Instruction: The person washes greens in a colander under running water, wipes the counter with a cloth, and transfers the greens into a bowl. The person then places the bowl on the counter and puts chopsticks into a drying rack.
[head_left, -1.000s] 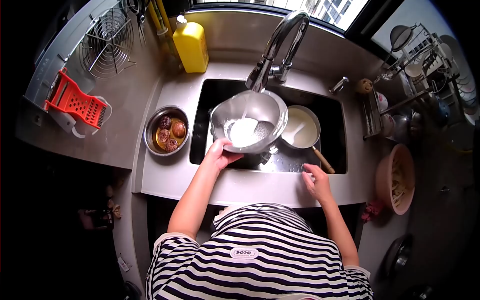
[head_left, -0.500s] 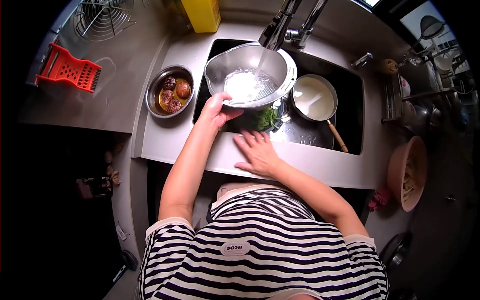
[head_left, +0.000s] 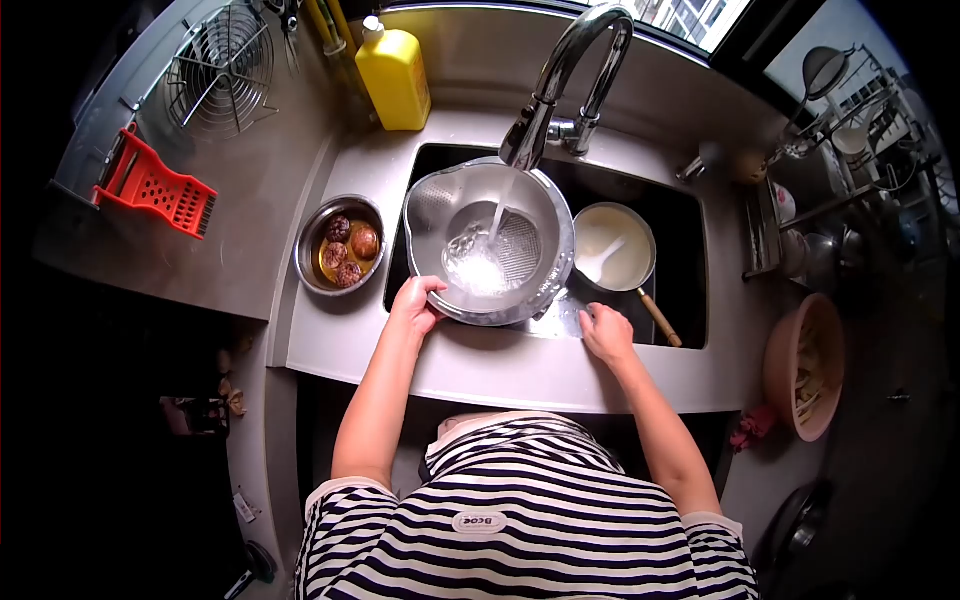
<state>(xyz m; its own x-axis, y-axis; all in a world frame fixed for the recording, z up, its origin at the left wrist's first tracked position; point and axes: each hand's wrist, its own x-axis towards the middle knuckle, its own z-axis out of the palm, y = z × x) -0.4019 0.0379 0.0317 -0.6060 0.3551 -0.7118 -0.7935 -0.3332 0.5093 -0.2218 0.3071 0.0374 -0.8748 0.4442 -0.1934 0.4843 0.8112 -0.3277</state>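
Observation:
My left hand (head_left: 415,303) grips the lower left rim of a metal draining basin (head_left: 425,235), thumb over the edge. Water runs from the chrome faucet (head_left: 525,140) into the basin and pools on its perforated bottom. The basin is held over the sink (head_left: 685,250). My right hand (head_left: 607,335) is at the sink's front edge, its fingers curled in and no object visible in them. Close to it stands a wooden-handled pot (head_left: 648,245) with whitish liquid and a white spoon (head_left: 600,262). The basin hides what lies beneath it.
A metal bowl (head_left: 305,255) with several dark, round mushroom-like pieces stands left of the sink. Beyond it are a red grater (head_left: 165,190), a wire rack (head_left: 222,70) and a yellow bottle (head_left: 395,80). A pink basin (head_left: 778,365) is at right.
The basin has come nearer to me and now covers the green leaves seen below it before. My right hand has lifted off the counter, moved right and curled its fingers.

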